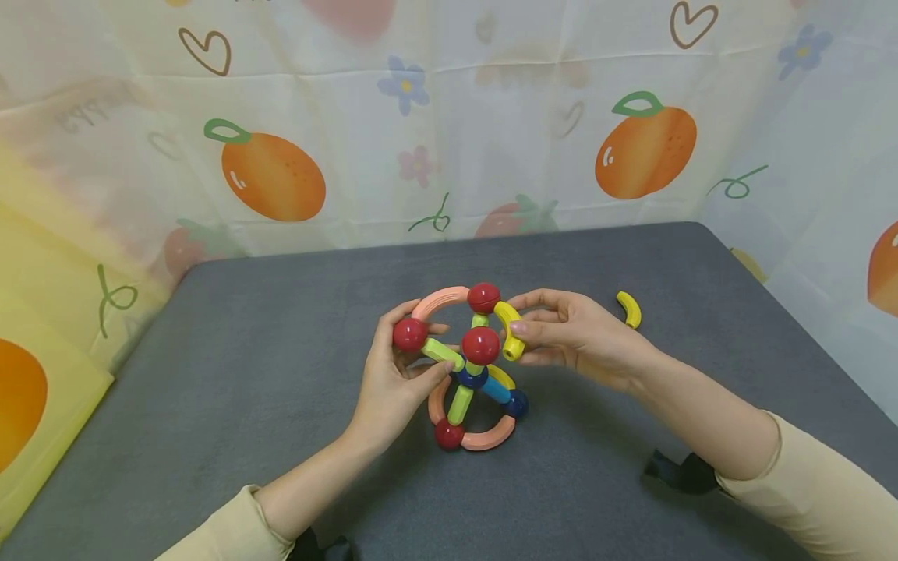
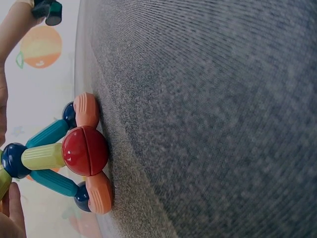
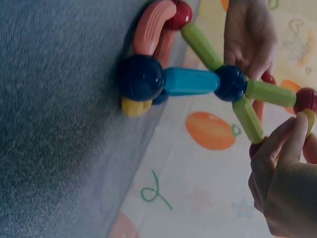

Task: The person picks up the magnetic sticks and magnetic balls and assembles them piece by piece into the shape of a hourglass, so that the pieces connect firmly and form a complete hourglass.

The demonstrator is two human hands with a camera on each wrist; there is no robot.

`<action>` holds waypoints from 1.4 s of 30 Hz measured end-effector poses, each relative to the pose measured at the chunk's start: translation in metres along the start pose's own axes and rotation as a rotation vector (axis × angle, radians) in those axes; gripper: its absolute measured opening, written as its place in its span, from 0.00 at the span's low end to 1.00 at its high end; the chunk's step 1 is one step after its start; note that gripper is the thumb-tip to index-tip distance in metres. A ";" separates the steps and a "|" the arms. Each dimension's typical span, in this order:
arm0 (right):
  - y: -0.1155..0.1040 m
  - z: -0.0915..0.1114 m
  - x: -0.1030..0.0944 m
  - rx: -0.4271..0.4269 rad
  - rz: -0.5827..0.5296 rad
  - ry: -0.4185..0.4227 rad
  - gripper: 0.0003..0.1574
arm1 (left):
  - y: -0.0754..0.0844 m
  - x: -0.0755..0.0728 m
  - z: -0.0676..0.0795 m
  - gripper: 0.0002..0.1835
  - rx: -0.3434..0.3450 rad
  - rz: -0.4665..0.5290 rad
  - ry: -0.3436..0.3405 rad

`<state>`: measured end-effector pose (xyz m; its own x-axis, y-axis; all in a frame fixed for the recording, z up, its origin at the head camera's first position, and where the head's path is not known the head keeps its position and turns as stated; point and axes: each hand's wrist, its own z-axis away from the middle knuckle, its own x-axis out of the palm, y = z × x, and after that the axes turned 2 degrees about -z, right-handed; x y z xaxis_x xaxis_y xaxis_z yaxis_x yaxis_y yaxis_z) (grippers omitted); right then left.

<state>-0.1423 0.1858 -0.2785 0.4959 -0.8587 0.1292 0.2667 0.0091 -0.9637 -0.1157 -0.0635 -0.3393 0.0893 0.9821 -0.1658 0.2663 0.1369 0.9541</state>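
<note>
A magnetic ball-and-rod model [image 1: 471, 374] stands on the table, a ring of curved pieces and balls at its base. Its dark blue centre ball [image 3: 231, 83] joins green and blue rods. My left hand [image 1: 396, 382] holds the model's upper left, thumb on a green rod [image 1: 443, 354], fingers around the left red ball [image 1: 410, 334]. My right hand [image 1: 582, 335] pinches a yellow curved rod [image 1: 510, 329] between thumb and fingers; its upper end is by the back red ball [image 1: 484, 298], contact unclear. In the left wrist view a lower red ball [image 2: 85, 150] sits between salmon curved pieces.
Another yellow curved rod [image 1: 629, 309] lies on the grey table [image 1: 281, 335], beyond the right wrist. A fruit-printed cloth [image 1: 456, 140] hangs behind the table and along its sides. Black straps [image 1: 682, 472] show near the sleeves.
</note>
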 end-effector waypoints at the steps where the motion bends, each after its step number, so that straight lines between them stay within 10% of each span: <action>1: 0.000 0.000 0.001 0.001 -0.008 0.004 0.32 | 0.000 0.000 0.000 0.43 -0.001 -0.002 0.000; 42: -0.001 -0.005 0.009 0.024 -0.093 0.052 0.31 | -0.002 -0.001 0.000 0.42 0.020 0.067 -0.033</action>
<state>-0.1422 0.1758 -0.2772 0.4244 -0.8819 0.2052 0.3298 -0.0605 -0.9421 -0.1165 -0.0652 -0.3411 0.1388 0.9841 -0.1106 0.2775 0.0686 0.9583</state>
